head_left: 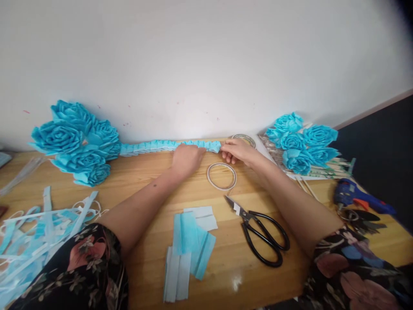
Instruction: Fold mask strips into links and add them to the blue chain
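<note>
A long pleated strip of light blue fabric (148, 147) lies along the back of the table, its left end against a cluster of blue fabric roses (61, 137). My left hand (187, 158) is closed on the strip near its right part, the fingers mostly hidden by the back of the hand. At the strip's right end, my right hand (237, 151) pinches the tip between thumb and fingers. Just below the hands lies a thin roll of tape (209, 176). Cut blue fabric pieces (185, 232) overlap nearer to me, beside black-handled scissors (266, 237) with slightly parted blades.
Another group of blue roses (293, 141) rests at the right over wooden sticks (335, 170). A blue glue gun (364, 198) lies at the right edge. Cut blue and white strips (41, 232) are heaped at the left. A second tape roll (248, 138) sits behind my right hand, near the wall.
</note>
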`<action>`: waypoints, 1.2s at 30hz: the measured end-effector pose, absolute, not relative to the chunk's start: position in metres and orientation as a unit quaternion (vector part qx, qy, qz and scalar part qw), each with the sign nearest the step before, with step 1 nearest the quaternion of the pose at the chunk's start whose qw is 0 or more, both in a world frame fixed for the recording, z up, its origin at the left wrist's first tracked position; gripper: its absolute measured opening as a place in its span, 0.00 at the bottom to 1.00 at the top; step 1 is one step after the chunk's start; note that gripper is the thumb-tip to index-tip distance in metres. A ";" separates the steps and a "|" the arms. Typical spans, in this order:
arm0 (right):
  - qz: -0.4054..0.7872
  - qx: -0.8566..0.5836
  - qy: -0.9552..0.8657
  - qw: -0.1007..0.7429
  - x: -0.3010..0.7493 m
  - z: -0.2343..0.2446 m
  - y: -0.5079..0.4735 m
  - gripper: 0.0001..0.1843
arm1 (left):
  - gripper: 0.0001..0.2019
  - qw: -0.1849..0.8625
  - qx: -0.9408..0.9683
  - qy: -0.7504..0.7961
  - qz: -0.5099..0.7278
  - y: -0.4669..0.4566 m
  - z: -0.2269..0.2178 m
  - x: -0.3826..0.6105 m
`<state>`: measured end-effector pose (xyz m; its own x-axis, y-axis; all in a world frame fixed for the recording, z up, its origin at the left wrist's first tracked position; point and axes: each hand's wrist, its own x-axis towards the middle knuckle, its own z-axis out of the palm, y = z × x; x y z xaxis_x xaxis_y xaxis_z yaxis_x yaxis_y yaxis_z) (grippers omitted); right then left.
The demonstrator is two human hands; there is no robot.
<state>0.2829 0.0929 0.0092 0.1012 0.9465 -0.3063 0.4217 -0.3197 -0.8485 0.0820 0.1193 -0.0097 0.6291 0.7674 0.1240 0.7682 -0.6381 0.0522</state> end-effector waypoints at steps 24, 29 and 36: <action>0.267 -0.718 -0.619 0.174 0.280 0.003 0.099 0.09 | 0.18 -0.046 -0.889 -0.428 -0.158 0.117 -0.014 0.085; 0.261 -0.723 -0.619 0.162 0.279 0.005 0.097 0.08 | 0.19 -0.052 -0.895 -0.423 -0.136 0.118 -0.014 0.085; 0.271 -0.723 -0.613 0.169 0.278 0.007 0.096 0.06 | 0.19 -0.049 -0.896 -0.424 -0.125 0.118 -0.014 0.086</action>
<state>0.2784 0.0957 0.0066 0.1014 0.9776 -0.1844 0.7941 -0.1912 -0.5769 0.0855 0.1182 -0.0143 0.6090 0.7721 0.1814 0.7477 -0.6352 0.1937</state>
